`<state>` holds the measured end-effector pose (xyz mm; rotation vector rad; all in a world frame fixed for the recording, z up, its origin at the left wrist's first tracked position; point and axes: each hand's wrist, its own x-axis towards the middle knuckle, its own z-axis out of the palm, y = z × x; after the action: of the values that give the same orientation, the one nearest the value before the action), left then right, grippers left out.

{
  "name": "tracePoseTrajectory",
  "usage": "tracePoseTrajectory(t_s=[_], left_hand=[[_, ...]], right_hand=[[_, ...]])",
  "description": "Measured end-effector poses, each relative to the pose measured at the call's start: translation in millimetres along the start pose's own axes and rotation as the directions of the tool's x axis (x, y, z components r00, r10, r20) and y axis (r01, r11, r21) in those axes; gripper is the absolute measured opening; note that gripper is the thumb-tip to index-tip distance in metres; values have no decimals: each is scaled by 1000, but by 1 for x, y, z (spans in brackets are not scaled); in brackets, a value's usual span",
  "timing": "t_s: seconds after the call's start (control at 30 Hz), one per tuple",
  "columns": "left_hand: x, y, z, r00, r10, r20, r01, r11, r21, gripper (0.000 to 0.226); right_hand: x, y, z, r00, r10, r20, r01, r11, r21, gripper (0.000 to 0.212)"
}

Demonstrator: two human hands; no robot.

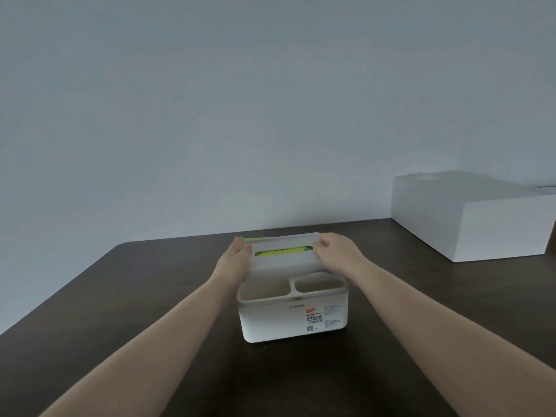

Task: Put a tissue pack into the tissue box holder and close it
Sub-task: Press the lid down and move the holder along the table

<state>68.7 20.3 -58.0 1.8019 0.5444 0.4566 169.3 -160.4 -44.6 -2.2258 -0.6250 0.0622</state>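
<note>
White plastic holder (pixel 293 314), rounded corners; left hand (pixel 233 260), right hand (pixel 337 251) fingers grasping slotted lid (pixel 285 260); green pack (pixel 282 252) seemingly beneath.

- Tissue box holder (pixel 293 320): plain white body, off-white inside the two near compartments.
- Label (pixel 322 319) on near face, right side: white with black print, barcode, small red tag at top.
- Lid (pixel 284 260): white, slot showing bright yellow-green.
- Tissue pack (pixel 282 252): yellow-green, seen through slot and as a green sliver at far-left lid edge.
- Table (pixel 150 296): dark brown, no pattern.
- Box (pixel 481 224) far right: plain white.
- Wall (pixel 240 100): flat pale grey-blue.
</note>
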Motion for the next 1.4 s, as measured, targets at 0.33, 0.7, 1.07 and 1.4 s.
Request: tracePoseTrajectory(t_s=[0.33,0.7,1.07,1.4], left_hand=[[29,-11,-5,998,67,-3,-65,971,232,40],[40,-10,-13,1000,19,9,-21,885,465,47],[-42,-30,-11,979,-24,204,46,993,-107,53],[-41,-23,-8,960,-243,141,214,957,195,32]], right_hand=[[21,3,4,999,12,42,-5,985,-172,19],[18,-4,4,996,86,33,-81,986,-143,29],[-37,24,-1,973,116,199,-147,978,147,89],[-56,30,-16,876,241,419,-340,923,180,52]])
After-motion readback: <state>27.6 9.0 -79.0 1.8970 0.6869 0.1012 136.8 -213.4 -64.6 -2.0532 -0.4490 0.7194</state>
